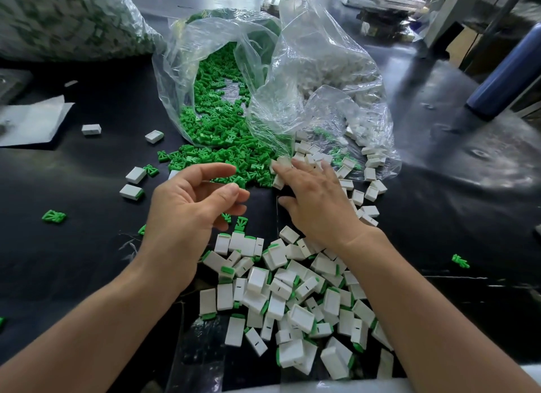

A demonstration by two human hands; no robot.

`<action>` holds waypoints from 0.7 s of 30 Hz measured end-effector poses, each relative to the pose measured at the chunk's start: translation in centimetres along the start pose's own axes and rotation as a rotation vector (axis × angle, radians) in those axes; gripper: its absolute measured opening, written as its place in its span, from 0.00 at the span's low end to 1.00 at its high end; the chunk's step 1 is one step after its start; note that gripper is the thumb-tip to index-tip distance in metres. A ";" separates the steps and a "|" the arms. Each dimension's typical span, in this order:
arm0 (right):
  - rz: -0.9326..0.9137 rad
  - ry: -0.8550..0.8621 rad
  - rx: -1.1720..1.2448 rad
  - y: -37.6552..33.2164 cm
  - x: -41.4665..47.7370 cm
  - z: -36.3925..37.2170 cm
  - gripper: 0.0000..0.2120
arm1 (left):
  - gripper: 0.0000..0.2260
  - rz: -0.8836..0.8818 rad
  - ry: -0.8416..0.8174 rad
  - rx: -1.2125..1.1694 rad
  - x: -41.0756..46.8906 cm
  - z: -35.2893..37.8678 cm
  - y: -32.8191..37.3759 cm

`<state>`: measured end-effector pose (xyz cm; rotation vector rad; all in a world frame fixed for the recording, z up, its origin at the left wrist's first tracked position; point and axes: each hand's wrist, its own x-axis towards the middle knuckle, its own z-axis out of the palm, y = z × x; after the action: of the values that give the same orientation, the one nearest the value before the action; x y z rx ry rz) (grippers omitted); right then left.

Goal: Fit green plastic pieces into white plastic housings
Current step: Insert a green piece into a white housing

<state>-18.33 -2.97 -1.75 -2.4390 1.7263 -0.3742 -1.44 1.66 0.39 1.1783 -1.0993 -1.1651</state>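
We see the left hand (193, 208) over the black tabletop (87, 187), fingers loosely curled and empty, beside small green plastic pieces (222, 155) spilling from a clear plastic bag (175, 70). The right hand (316, 202) rests straight fingers on loose white rectangular plastic housings (369, 174).

Black table (87, 261), glossy, scuffed at right.
- Centre back: clear bag (175, 70) on its side, green pieces (222, 158) spilling from mouth onto table.
- Just right of it, touching: second clear bag (336, 64), white housings (370, 193) scattered below its mouth.
- Near edge: pile of assembled housings (292, 290), white with green ends.
- Left: four stray housings (136, 175), white paper sheet (32, 123), lone green piece (54, 217).
- Right: another lone green piece (460, 261).
- Back left: large filled bag (67, 17).
- Back right: dark blue cylinder (509, 73).
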 end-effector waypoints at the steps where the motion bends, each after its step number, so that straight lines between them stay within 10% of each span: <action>1: -0.004 0.051 0.000 0.0 0.0 0.0 0.25 | 0.08 0.003 0.001 -0.002 0.0 0.0 0.0; 8: 0.015 0.268 0.218 -0.4 -0.1 -0.1 0.13 | 0.12 0.035 -0.017 0.030 0.4 -0.3 -0.6; 13: 0.154 -0.020 1.071 -1.8 -1.0 -2.1 0.07 | 0.20 0.149 -0.102 0.174 0.1 -0.1 -0.6; 21: 0.151 -0.152 1.303 -3.2 -1.7 -2.2 0.03 | 0.17 0.199 -0.093 0.174 0.0 -0.1 -0.2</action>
<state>-16.57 -0.23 0.89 -1.3216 0.9983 -0.8907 -1.40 1.68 0.18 1.1257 -1.3790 -0.9935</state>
